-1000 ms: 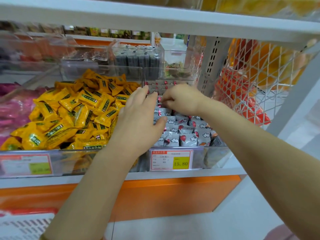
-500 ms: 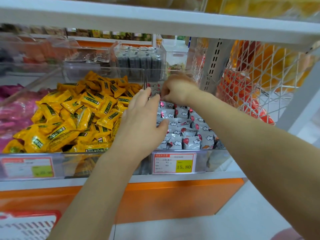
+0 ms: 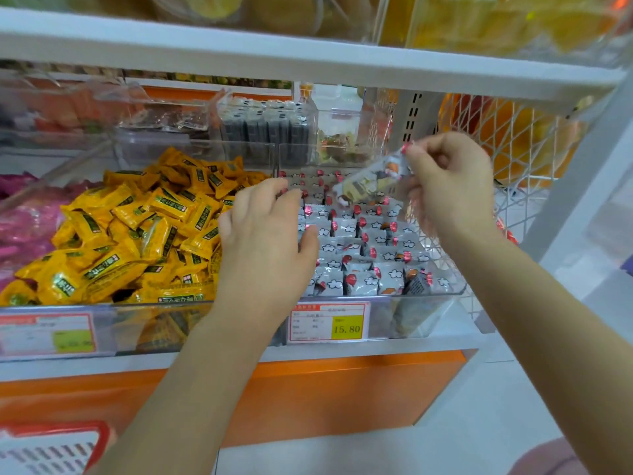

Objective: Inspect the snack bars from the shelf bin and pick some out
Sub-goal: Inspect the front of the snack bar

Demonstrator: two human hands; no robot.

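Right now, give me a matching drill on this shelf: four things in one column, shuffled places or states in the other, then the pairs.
1. left hand
2. right hand
3. yellow packs
4. 15.80 tag

A. pinches one bar above the right bin
B. on the right bin's front
C. heaped in the left bin
D. open, over the white bars

Pairs: 1-D, 2-A, 3-C, 4-B
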